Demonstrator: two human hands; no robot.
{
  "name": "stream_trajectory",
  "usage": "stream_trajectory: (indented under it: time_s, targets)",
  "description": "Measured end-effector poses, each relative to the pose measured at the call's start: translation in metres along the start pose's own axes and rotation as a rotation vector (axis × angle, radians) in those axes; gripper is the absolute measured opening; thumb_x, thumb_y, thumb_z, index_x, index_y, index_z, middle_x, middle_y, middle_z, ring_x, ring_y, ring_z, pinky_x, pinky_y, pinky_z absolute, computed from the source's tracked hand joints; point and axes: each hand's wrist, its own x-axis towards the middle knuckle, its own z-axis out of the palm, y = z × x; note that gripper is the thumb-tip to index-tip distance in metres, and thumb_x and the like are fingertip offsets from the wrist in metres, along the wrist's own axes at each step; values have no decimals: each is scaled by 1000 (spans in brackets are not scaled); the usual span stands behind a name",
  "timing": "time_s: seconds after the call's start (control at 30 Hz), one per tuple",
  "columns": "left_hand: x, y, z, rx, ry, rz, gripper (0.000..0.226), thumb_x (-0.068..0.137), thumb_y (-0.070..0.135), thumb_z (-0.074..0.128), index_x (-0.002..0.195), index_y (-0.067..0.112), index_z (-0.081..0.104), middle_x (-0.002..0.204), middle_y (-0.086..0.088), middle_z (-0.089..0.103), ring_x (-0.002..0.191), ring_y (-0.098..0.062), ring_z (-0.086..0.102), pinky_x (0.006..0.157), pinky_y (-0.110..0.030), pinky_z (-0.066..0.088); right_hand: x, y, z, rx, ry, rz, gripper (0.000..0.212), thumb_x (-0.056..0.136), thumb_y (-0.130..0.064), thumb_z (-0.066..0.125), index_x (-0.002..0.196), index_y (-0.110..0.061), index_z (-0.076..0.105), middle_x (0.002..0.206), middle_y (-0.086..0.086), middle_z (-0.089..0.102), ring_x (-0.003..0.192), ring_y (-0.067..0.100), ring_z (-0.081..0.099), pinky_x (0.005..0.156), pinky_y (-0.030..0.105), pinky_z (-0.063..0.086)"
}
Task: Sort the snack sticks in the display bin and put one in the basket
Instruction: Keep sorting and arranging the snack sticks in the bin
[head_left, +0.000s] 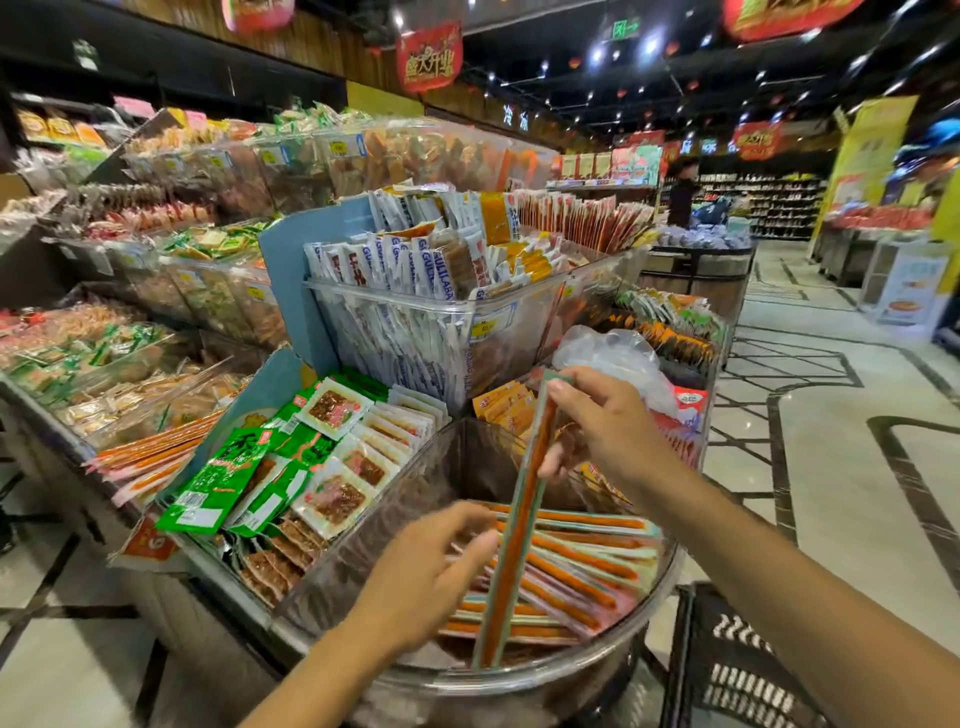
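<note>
A clear curved display bin (363, 525) at the front holds several long orange snack sticks (576, 566) in clear wrappers, lying flat. My right hand (602, 421) pinches the top end of one snack stick (519, 525), which stands nearly upright with its lower end in the bin. Lower left of it, my left hand (431, 577) hovers over the pile with fingers stretched toward the sticks, blurred and holding nothing. The black mesh basket (737, 660) stands on the floor at the lower right, beside the bin.
Green and white snack packets (291, 462) fill the bin to the left. A taller clear bin of white packets (410, 291) stands behind. More orange sticks (156, 457) lie at the left. A crumpled plastic bag (608, 358) sits behind my right hand. Tiled aisle runs right.
</note>
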Motion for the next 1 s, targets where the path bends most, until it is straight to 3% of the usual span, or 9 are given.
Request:
stream_trajectory:
  time_s: [0.07, 0.13, 0.27, 0.4, 0.57, 0.67, 0.77, 0.9, 1.0]
  targets:
    - [-2, 6, 7, -223, -126, -55, 23, 101, 42, 54, 98, 30, 73, 94, 5, 74, 85, -13, 71, 82, -39, 58, -3, 2, -1, -18, 37, -29, 24, 107, -13, 42, 90, -5, 56, 71, 16, 72, 43, 26, 63, 43, 30, 50]
    - [-2, 7, 5, -325, -132, -74, 16, 100, 28, 61, 93, 27, 76, 90, 0, 74, 80, -16, 72, 76, -34, 58, -4, 6, -4, -32, 79, -52, 25, 108, -11, 41, 92, -4, 60, 73, 16, 73, 44, 26, 64, 43, 30, 53]
    - [-3, 4, 2, -323, -167, -85, 8, 91, 26, 73, 98, 27, 77, 96, 1, 76, 90, -17, 72, 84, -34, 58, -1, 12, -8, -41, 129, -46, 28, 108, -11, 38, 99, -3, 63, 83, 22, 74, 51, 26, 68, 49, 32, 56]
    - [-4, 3, 4, -323, -167, -102, 10, 91, 20, 74, 100, 19, 78, 96, -5, 77, 91, -22, 73, 87, -40, 59, -4, 20, -2, -1, 148, -6, 14, 106, -9, 46, 106, -5, 59, 85, 13, 75, 53, 23, 66, 48, 28, 54]
    - [-5, 8, 0, -420, -133, -154, 8, 91, 20, 74, 97, 18, 79, 93, -9, 78, 91, -33, 74, 79, -54, 57, -27, 49, 18, -143, -20, 108, 12, 95, -10, 67, 105, -4, 63, 83, 19, 72, 57, 23, 66, 52, 28, 57]
    - [-4, 10, -1, -435, -113, -191, 8, 89, 18, 77, 94, 23, 79, 87, -8, 77, 77, -19, 73, 61, -38, 59, -30, 59, 24, -230, -12, 74, 12, 95, -12, 67, 94, 0, 67, 74, 14, 72, 58, 24, 68, 54, 28, 56]
    - [-9, 9, -4, -477, -177, -242, 14, 83, 8, 80, 97, 10, 76, 81, -14, 76, 63, -12, 68, 52, -24, 53, -23, 54, 15, -208, 118, 40, 13, 96, -12, 66, 89, -1, 67, 77, 18, 72, 62, 25, 71, 57, 28, 59]
    - [-15, 3, -13, -530, -166, -261, 14, 81, 7, 81, 93, 13, 78, 83, -20, 75, 68, -28, 72, 56, -29, 56, -19, 48, 4, -153, 148, 42, 19, 94, -18, 70, 88, -1, 69, 73, 13, 73, 64, 26, 72, 62, 37, 63]
    - [-16, -2, -22, -550, -64, -251, 15, 80, 7, 82, 90, 18, 80, 81, -21, 74, 63, -29, 67, 60, -34, 55, -20, 48, -2, -442, 232, -24, 34, 89, -39, 74, 74, -10, 64, 59, 1, 64, 54, 13, 63, 55, 24, 52]
